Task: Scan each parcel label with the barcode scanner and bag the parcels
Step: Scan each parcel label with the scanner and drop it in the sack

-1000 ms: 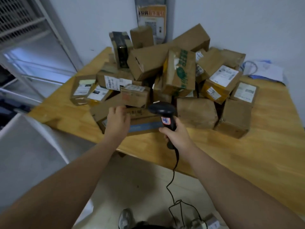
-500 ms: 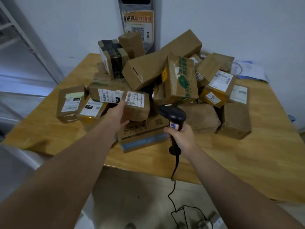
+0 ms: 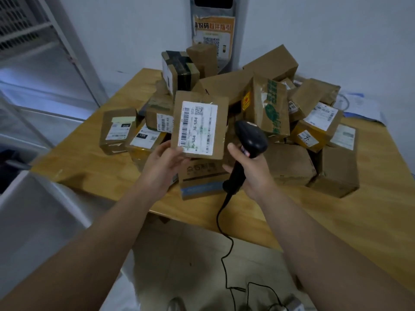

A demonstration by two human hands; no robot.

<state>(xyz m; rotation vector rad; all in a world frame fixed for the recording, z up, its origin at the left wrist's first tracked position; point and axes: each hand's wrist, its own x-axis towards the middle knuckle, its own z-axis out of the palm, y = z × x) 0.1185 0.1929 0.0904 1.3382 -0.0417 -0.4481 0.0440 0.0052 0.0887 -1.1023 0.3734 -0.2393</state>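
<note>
Two hands are busy, and each grip is closed on something. The left hand [image 3: 165, 160] grips a flat brown parcel [image 3: 215, 140] by its lower left corner, thumb on the front, and holds it upright with the white label [image 3: 197, 126] facing the camera. Just to its right, the right hand [image 3: 252, 172] is wrapped round the handle of the black barcode scanner [image 3: 251, 138], whose head sits beside the parcel's right edge. Both are held above the near side of a heap of parcels [image 3: 265, 102], over a box with a blue stripe [image 3: 199, 187].

The heap lies on a pale wooden worktop [image 3: 336, 221] set against a white wall [image 3: 325, 30] that carries an orange poster [image 3: 213, 34] with a square code. A grey metal rack [image 3: 33, 30] stands on the left, and blue-and-white papers [image 3: 359, 104] lie at the far right.

The left fingers are hidden behind the parcel, and the label's small print is too blurred to read. The scanner's window faces away. Its cable [image 3: 224, 243] drops to the tiled floor [image 3: 190, 265] and leaves the bottom edge. A pale shape [image 3: 33, 221] at lower left is cut off and unclear.

Bare wood shows along the near edge on the right and at the left corner.
</note>
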